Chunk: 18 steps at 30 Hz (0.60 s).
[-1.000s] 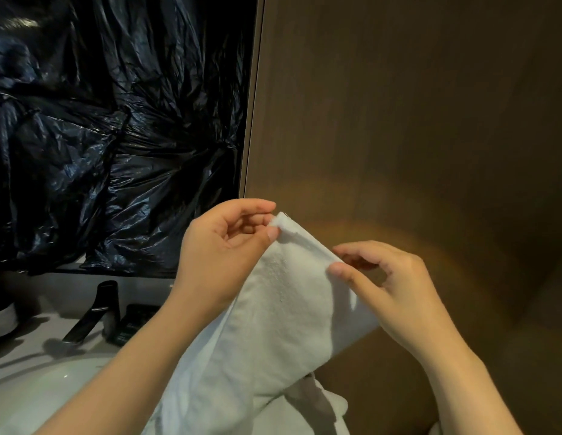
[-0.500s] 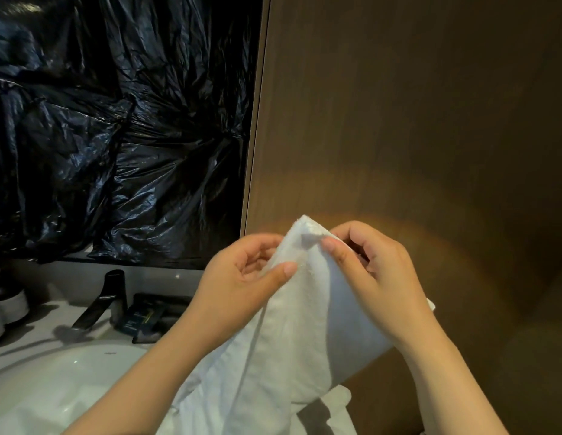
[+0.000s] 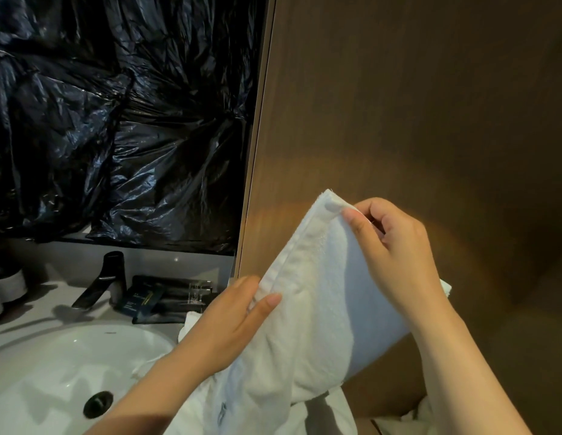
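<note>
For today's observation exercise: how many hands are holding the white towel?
2. The right hand pinches the white towel at its top corner; the left hand holds its hemmed edge lower down, beside the sink.

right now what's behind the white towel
A brown wooden wall panel rises behind the white towel, which is held by the right hand and left hand. Whatever lies directly behind the cloth is covered.
</note>
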Motion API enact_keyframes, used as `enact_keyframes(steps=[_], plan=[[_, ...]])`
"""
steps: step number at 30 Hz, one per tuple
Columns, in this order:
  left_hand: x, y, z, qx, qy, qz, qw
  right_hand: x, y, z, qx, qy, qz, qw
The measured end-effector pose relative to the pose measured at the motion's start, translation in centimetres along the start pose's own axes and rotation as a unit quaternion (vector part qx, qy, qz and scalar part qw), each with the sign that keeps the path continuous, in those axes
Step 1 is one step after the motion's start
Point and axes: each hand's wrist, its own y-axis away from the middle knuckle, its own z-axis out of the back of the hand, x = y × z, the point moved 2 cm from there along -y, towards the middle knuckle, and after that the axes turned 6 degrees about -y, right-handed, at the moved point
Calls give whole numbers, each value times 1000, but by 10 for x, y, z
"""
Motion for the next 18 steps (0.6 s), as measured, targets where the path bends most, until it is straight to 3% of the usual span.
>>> enact_keyframes(steps=[7, 12, 18], plan=[[-4, -7, 27, -62, -18, -36, 997, -19, 4, 7, -19, -20, -56, 998], [9, -19, 38, 87, -5, -3, 996, -74, 40, -11, -4, -36, -205, 978], [59, 14, -65, 220, -94, 25, 971, -149, 141, -48, 51, -4, -381, 923]])
